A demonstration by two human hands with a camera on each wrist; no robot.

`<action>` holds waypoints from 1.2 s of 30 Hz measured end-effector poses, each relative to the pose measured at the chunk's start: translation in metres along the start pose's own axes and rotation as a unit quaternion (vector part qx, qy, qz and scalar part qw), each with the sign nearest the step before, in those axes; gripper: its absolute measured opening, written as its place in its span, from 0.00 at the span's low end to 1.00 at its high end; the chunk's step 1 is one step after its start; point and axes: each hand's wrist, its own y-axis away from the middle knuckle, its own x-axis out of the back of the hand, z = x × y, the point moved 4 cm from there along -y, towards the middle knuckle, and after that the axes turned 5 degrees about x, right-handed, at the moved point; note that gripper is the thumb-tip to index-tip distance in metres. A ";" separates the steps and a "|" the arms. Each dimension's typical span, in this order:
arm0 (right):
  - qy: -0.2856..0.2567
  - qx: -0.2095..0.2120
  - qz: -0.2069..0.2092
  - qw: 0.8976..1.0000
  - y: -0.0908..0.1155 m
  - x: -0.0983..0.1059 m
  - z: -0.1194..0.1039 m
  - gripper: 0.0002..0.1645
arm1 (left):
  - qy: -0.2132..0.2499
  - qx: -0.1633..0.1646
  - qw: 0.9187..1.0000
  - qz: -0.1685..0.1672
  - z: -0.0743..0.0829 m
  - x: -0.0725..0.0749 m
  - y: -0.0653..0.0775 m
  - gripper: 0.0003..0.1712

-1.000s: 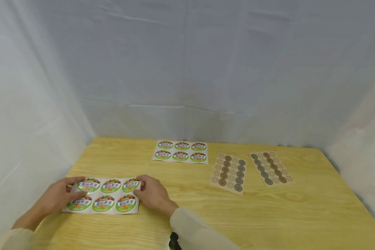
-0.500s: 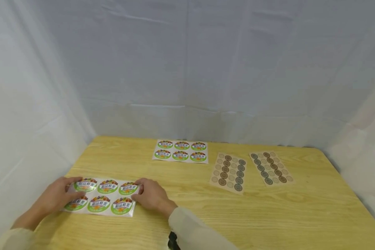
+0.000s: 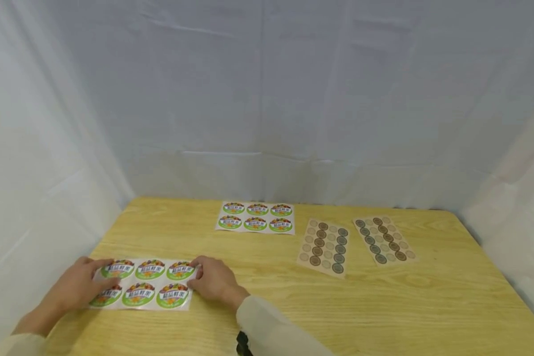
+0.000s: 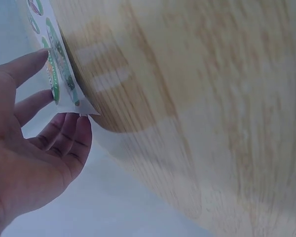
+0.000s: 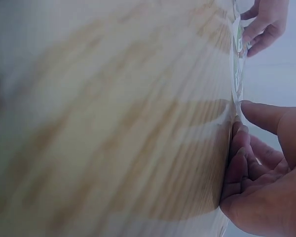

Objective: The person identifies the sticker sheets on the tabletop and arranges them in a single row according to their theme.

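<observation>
A white sheet of round fruit stickers, green along the bottom with bright fruit on top, lies at the near left of the table in the head view. At its left edge my left hand holds it, thumb and forefinger over the printed face. The left wrist view shows the other fingers curled at the sheet's corner, which lifts a little off the wood. My right hand pinches the right edge, thumb on top. Close to the tabletop, the right wrist view has its remaining fingers curled in.
A matching fruit sticker sheet lies at the table's back edge. Right of it are two tan sheets of small round stickers, one nearer the middle and one further right. White cloth encloses the wooden table.
The held sticker sheet has come slightly nearer to me, its right side dropping most. Both hands keep their places at its two ends. The other sheets stay put.
</observation>
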 end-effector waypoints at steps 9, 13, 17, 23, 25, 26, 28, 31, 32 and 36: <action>-0.046 -0.015 0.002 0.999 0.001 -0.001 0.000 0.16 | -0.004 -0.015 1.000 0.003 -0.002 -0.003 0.006 0.36; -0.036 -0.020 0.008 0.999 0.000 -0.002 0.001 0.12 | -0.003 -0.024 1.000 0.011 -0.002 -0.006 0.006 0.35; -0.024 -0.018 0.013 0.999 0.002 -0.004 0.000 0.13 | -0.004 -0.026 1.000 0.015 -0.003 -0.009 0.008 0.35; 0.004 -0.005 0.008 1.000 0.003 -0.006 -0.003 0.13 | 0.010 -0.026 0.999 0.019 -0.004 -0.009 0.011 0.35; 0.004 -0.005 0.006 1.000 0.003 -0.006 -0.004 0.12 | 0.014 -0.023 0.999 0.020 -0.005 -0.008 0.011 0.35; 0.003 -0.004 0.005 1.000 0.003 -0.006 -0.004 0.12 | 0.016 -0.021 0.999 0.019 -0.005 -0.008 0.011 0.35; -0.001 -0.003 0.001 1.000 0.003 -0.006 -0.005 0.12 | 0.018 -0.016 1.000 0.019 -0.006 -0.007 0.011 0.36; 0.000 0.003 -0.005 1.000 0.003 -0.005 -0.006 0.12 | 0.014 -0.015 1.000 0.017 -0.006 -0.007 0.011 0.37; 0.000 0.006 -0.009 1.000 0.003 -0.004 -0.005 0.12 | 0.011 -0.017 1.000 0.020 -0.005 -0.006 0.011 0.37; 0.001 0.031 -0.015 0.999 0.003 0.002 -0.002 0.11 | -0.007 -0.036 0.999 0.037 0.000 -0.004 0.011 0.35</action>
